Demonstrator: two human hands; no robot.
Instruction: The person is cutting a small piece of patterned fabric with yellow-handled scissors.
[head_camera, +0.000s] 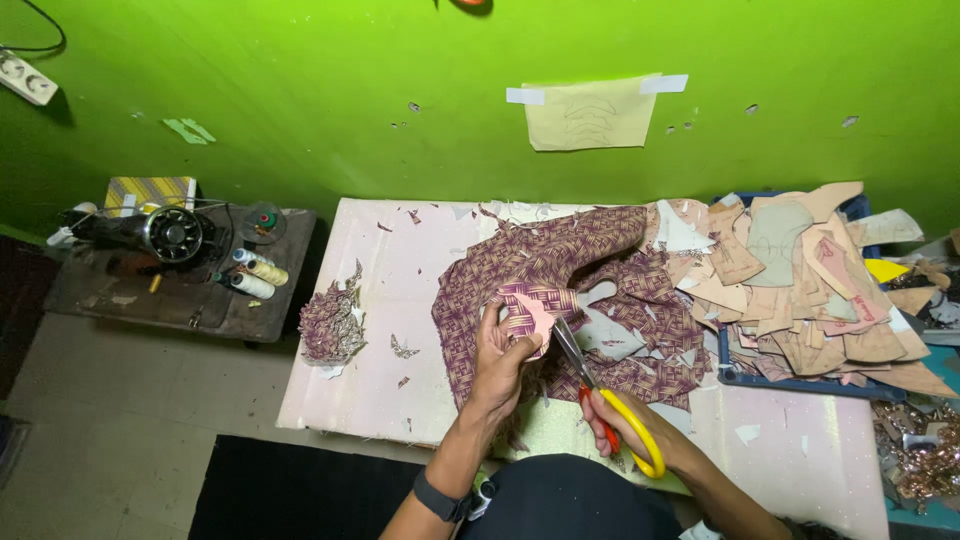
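Observation:
My left hand (500, 358) pinches a small piece of purple-and-tan woven-pattern fabric with a pink paper template (533, 309) on it, lifted above the table. My right hand (622, 418) grips scissors (600, 392) with yellow and red handles; the blades point up-left toward the held piece. Under both hands lies a large sheet of the same patterned fabric (560, 262) with cut-out holes, spread on a pale pink table (400, 300).
A heap of fabric offcuts (332, 325) sits at the table's left edge. A blue tray (770, 381) piled with tan cardboard patterns (800, 290) stands right. A low dark table at the left holds a sewing machine (165, 233) and thread spools (255, 272). Green wall behind with a taped paper (590, 113).

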